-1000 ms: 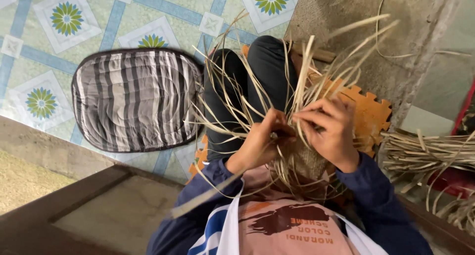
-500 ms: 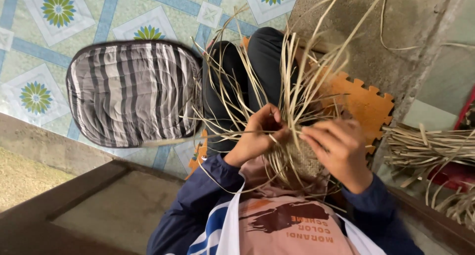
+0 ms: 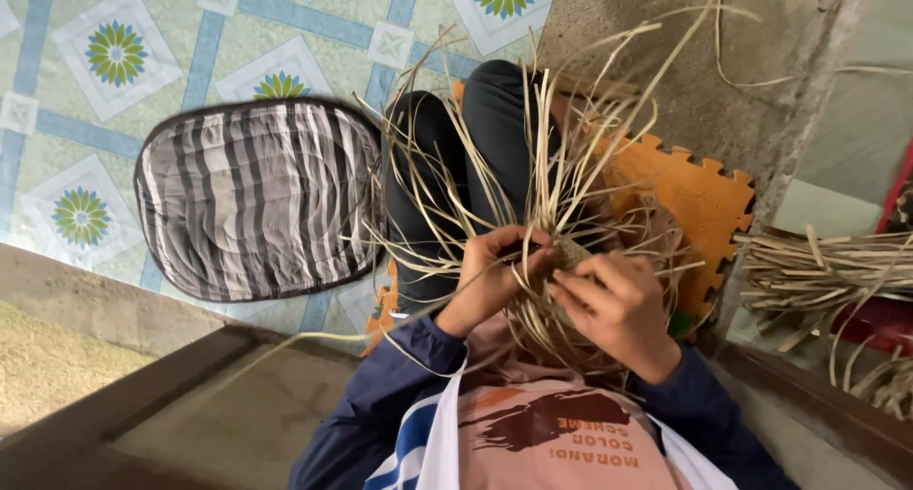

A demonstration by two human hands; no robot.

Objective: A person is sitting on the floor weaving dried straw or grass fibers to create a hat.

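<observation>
**Two hands working pale straw strands, seen from above**

The person sits on an orange foam mat [image 3: 699,200] with notched edges, and everything here is placed relative to it. Over the mat's near side, in front of the chest, both hands meet at a small woven piece [image 3: 569,254], of which only a brownish patch shows between the fingers. The left hand [image 3: 495,276] is curled shut around a bunch of straw strands [image 3: 547,181] at the piece's left edge. The right hand [image 3: 618,305] lies over the piece with fingers bent, pinching strands against it; exactly which strands it grips is hard to make out. Long loose strands fan upward and outward, crossing the dark trousers [image 3: 461,157] and hiding much of the legs and the mat.

Left of the mat, on patterned floor tiles [image 3: 114,57], lies a grey striped cushion [image 3: 252,200]. Right of the mat, a heap of spare straw [image 3: 823,271] is cut off by the picture's edge. The person's dark blue sleeves and printed top are partly cut off at the bottom.
</observation>
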